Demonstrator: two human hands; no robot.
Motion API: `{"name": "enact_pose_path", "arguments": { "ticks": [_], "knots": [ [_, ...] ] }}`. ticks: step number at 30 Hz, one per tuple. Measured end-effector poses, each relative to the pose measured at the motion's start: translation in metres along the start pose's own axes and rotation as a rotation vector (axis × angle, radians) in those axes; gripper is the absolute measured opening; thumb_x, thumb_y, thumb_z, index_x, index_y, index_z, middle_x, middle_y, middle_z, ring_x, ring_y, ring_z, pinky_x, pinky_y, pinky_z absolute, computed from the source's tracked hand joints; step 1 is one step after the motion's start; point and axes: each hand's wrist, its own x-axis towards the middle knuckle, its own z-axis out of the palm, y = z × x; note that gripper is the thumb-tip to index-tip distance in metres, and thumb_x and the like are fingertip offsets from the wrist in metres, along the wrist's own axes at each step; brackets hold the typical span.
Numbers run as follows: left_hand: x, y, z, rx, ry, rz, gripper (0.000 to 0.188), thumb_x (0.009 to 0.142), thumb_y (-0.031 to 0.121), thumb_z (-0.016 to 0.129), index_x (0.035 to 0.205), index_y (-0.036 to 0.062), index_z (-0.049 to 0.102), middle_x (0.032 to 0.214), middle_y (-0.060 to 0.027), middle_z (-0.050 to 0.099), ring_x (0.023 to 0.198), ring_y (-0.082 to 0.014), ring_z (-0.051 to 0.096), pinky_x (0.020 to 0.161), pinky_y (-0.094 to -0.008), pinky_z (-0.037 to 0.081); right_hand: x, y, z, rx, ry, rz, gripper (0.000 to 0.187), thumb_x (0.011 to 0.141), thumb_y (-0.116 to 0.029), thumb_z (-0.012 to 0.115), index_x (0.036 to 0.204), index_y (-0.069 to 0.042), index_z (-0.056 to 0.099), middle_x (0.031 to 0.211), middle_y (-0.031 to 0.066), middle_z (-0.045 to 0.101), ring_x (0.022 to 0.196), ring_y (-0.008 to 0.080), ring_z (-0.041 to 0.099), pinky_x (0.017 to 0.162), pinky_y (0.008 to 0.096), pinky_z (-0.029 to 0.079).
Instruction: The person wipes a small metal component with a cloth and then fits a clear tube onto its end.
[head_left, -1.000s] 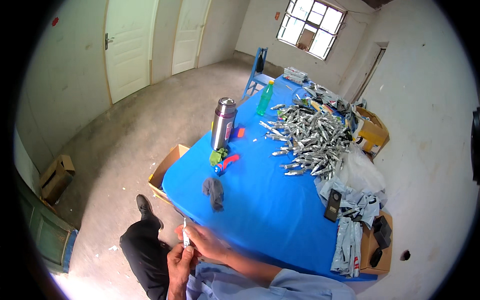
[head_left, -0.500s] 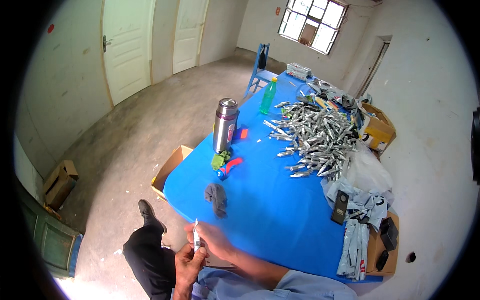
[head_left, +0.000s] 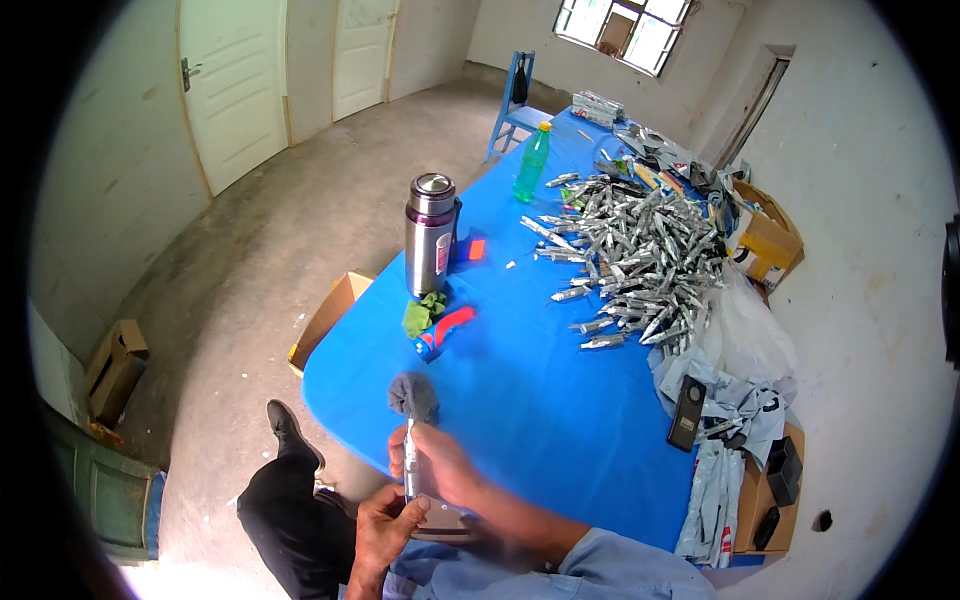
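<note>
- left hand (head_left: 388, 525), bottom of the frame just left of centre: thumb and fingers clamped on the lower end of a slim silver tube (head_left: 411, 475)
- that tube's standing nearly upright, tip up, lower middle of the frame
- right hand (head_left: 448, 468) is curled right behind the tube, fingers poking out on its left, but it's blurry so can't tell if they're gripping it
- dark grey cloth (head_left: 412, 395) sits on the blue table (head_left: 520, 400) just above the hands
</note>
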Motion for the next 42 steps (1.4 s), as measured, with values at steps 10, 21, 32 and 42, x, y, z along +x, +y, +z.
{"name": "enact_pose_path", "arguments": {
  "ticks": [10,21,32,42],
  "knots": [
    [0.021,-0.001,0.022,0.157,0.037,-0.047,0.022,0.094,0.021,0.076,0.095,-0.0011,0.073,0.072,-0.002,0.067,0.066,-0.0065,0.059,0.059,-0.0237,0.047,-0.001,-0.032,-0.027,0.028,0.006,0.042,0.042,0.109,-0.042,0.047,0.115,-0.003,0.059,0.097,0.0071,0.063,0.09,0.0184,0.066,0.083,0.0342,0.056],
    [0.029,0.011,0.026,-0.008,-0.024,-0.151,0.017,0.099,0.016,0.069,0.099,-0.0015,0.071,0.082,-0.0012,0.069,0.072,-0.007,0.061,0.064,-0.0237,0.051,0.001,-0.049,-0.05,-0.122,0.005,-0.012,0.041,0.109,-0.036,0.047,0.118,0.002,0.061,0.101,0.0158,0.07,0.093,0.0269,0.07,0.088,0.0425,0.058],
    [0.029,0.02,0.036,-0.03,0.11,-0.174,0.024,0.095,0.015,0.074,0.112,-0.0018,0.071,0.084,-0.001,0.069,0.073,-0.0068,0.062,0.063,-0.0233,0.05,0.003,-0.049,-0.057,-0.107,0.104,-0.062,0.04,0.108,-0.035,0.051,0.121,0.002,0.062,0.104,0.0172,0.072,0.093,0.028,0.074,0.081,0.0405,0.062],
    [0.034,0.021,0.042,0.01,0.163,-0.147,0.027,0.093,0.016,0.076,0.113,-0.0019,0.071,0.091,-0.0008,0.069,0.082,-0.0065,0.061,0.073,-0.0243,0.051,0.003,-0.049,-0.052,-0.141,0.117,-0.081,0.038,0.109,-0.031,0.049,0.12,0.003,0.061,0.102,0.0188,0.073,0.091,0.0272,0.074,0.083,0.0394,0.062]
  ]
}}
